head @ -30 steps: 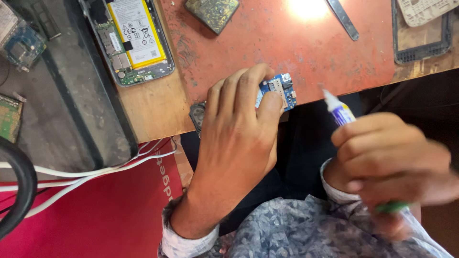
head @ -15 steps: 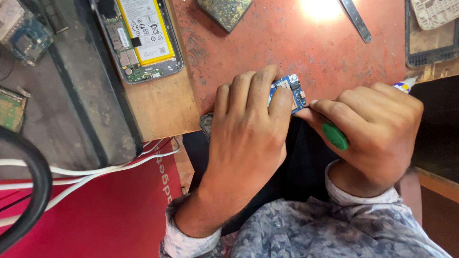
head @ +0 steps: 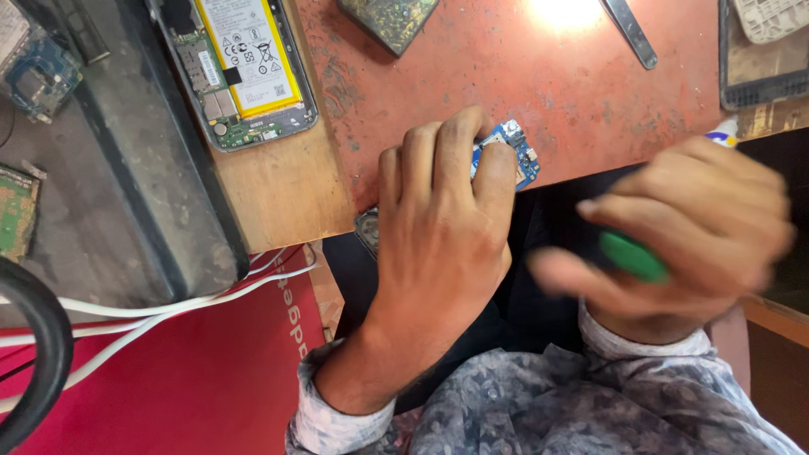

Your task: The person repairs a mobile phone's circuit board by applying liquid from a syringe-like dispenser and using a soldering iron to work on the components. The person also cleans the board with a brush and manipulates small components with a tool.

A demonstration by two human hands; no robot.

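My left hand (head: pixel 438 227) presses a small blue circuit board (head: pixel 514 152) down at the near edge of the reddish work mat (head: pixel 506 76), fingers curled over it. To its right, my right hand (head: pixel 683 236), blurred by motion, is closed around a small tube with a green cap (head: pixel 634 256); its white tip (head: pixel 721 133) pokes out above the knuckles. That hand sits a little apart from the board, over my dark lap.
An opened phone with a yellow-edged battery (head: pixel 240 67) lies at the top left. A dark square part (head: pixel 389 18), metal tweezers (head: pixel 630 32) and a phone frame (head: pixel 763 50) lie along the far side. Circuit boards (head: pixel 34 76), white cables (head: pixel 152 312) and red cloth (head: pixel 211 379) are left.
My right hand with the tube came in from the right toward the board, then drew back a little to the right, now blurred. My left hand has kept its hold on the board.
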